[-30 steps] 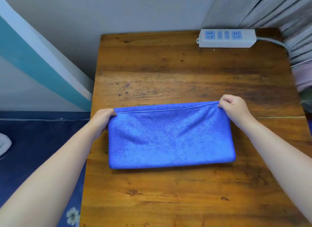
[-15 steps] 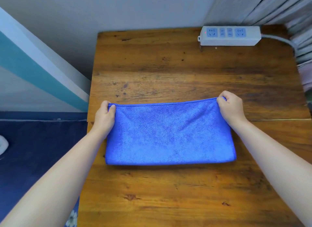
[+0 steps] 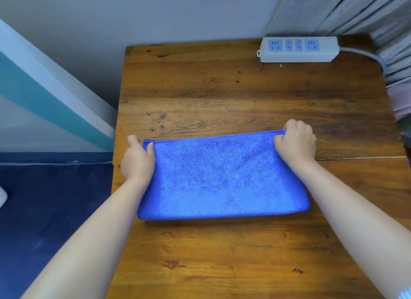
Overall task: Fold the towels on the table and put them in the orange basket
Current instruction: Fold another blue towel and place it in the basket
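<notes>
My two bare forearms reached forward from the near edge of a worn wooden table (image 3: 222, 265). Between them a blue towel (image 3: 222, 178) lay flat on the wood, folded into a wide rectangle with its rounded fold toward me. My left hand (image 3: 137, 160) gripped the towel's far left corner, thumb on top of the cloth and fingers curled at the edge. My right hand (image 3: 295, 140) gripped the far right corner, fingers curled into a loose fist round the hem. Beyond the towel the tabletop was bare wood, and at the far right corner lay a white power strip (image 3: 298, 49), its grey cable running off toward pale curtains (image 3: 378, 11). To the left, below the table, was dark blue bedding (image 3: 49, 209).
</notes>
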